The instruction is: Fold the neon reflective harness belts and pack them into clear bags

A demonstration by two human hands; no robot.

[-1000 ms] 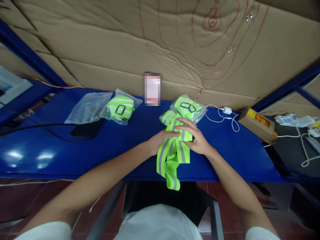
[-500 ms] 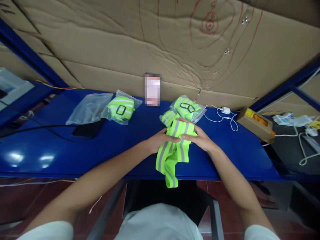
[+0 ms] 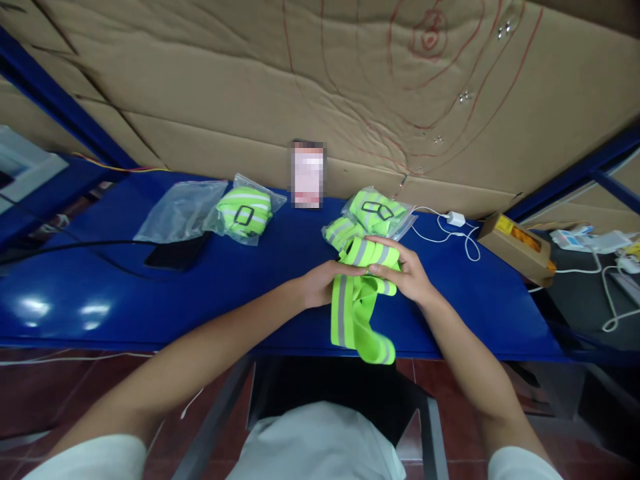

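Both of my hands grip a fluorescent yellow-green reflective strap (image 3: 342, 310) with grey stripes, partly folded into a bundle. My left hand (image 3: 320, 283) closes on its left side, thumb lying across the folds. On the other side my right hand (image 3: 407, 273) wraps the bundle, thumb in front and fingers behind. A loose loop of strap hangs below, over the table's front edge. Just beyond my hands lies a clear bag of folded straps (image 3: 377, 210) with black buckles. Farther left is another bagged strap bundle (image 3: 244, 213) with one black buckle.
An empty clear plastic bag (image 3: 180, 210) and a dark flat object (image 3: 175, 253) lie left on the blue table (image 3: 240, 293). A phone-like item (image 3: 307, 175), blurred out, leans on the cardboard wall. To the right are a white charger (image 3: 455, 219) with cable and a cardboard box (image 3: 517, 247).
The hanging loop has swung to the right, and its lower end now points right. The folded part has turned slightly between my hands, which stay closed on it.
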